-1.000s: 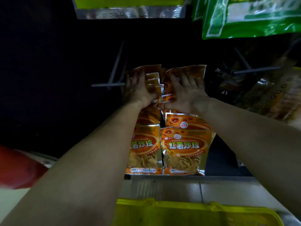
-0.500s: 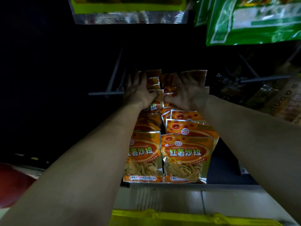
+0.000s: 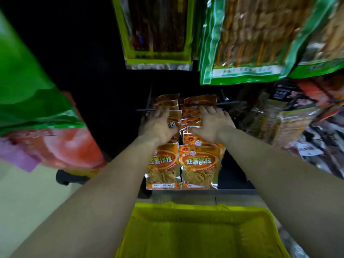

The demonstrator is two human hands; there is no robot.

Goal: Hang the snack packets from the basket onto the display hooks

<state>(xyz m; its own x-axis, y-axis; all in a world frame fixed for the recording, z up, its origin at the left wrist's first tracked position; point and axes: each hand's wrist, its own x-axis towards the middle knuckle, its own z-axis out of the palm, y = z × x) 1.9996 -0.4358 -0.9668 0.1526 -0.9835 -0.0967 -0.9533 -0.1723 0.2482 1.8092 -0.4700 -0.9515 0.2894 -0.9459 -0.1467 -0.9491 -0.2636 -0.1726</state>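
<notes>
Two side-by-side rows of orange snack packets [image 3: 199, 164] hang on dark display hooks [image 3: 147, 110] at the centre of the head view. My left hand [image 3: 158, 125] lies flat on the left row, fingers spread over the packet tops. My right hand [image 3: 212, 123] rests palm down on the right row in the same way. Neither hand grips a single packet; both press on the stacks. The yellow basket [image 3: 197, 231] sits below, close to me, and no packets show inside it.
Large green and yellow snack bags [image 3: 242, 40] hang overhead. A green and red bag [image 3: 37, 116] hangs close at the left. Dark and silver packets [image 3: 290, 123] crowd the right side. A grey shelf edge [image 3: 186, 197] runs between the basket and the orange packets.
The view has pulled back and brightened, so the basket and the bags overhead now show. Both hands have stayed flat on the two rows of orange packets.
</notes>
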